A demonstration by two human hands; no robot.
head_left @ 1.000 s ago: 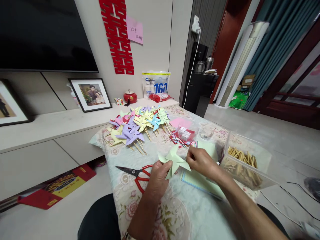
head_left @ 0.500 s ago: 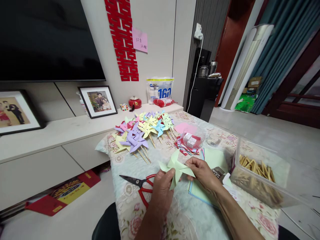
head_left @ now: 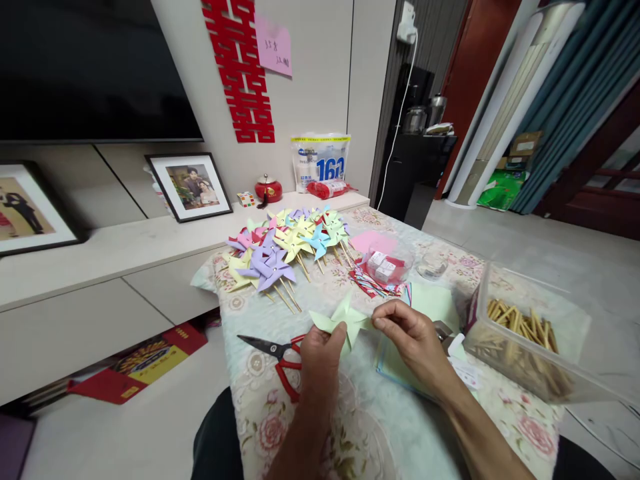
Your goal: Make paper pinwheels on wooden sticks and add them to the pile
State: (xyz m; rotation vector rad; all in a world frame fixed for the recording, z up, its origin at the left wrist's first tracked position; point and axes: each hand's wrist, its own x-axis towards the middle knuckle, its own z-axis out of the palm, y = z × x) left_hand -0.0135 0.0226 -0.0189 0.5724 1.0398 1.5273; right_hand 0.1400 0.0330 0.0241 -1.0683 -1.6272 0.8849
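Observation:
A pale green paper pinwheel (head_left: 350, 319) is pinched by my left hand (head_left: 323, 357), with the thumb on its front near the middle. My right hand (head_left: 413, 340) is closed in a pinch at the tip of the pinwheel's right blade. What sits between those fingertips is too small to make out. Left of my left hand lie red-handled scissors (head_left: 280, 353), blades pointing left. Beneath and beside my right hand is a stack of coloured paper sheets (head_left: 433, 303), pale green on top.
Several finished pinwheels (head_left: 270, 267) on sticks lie piled at the table's back left. A clear plastic box (head_left: 525, 367) of short golden sticks stands at right. Behind my right hand are a clear bag with red contents (head_left: 387, 267), striped strips (head_left: 367, 283) and a small round container (head_left: 431, 267).
My right hand has shifted outward along the pinwheel to its right blade tip. The view has tilted slightly downward. My left hand keeps its hold on the pinwheel.

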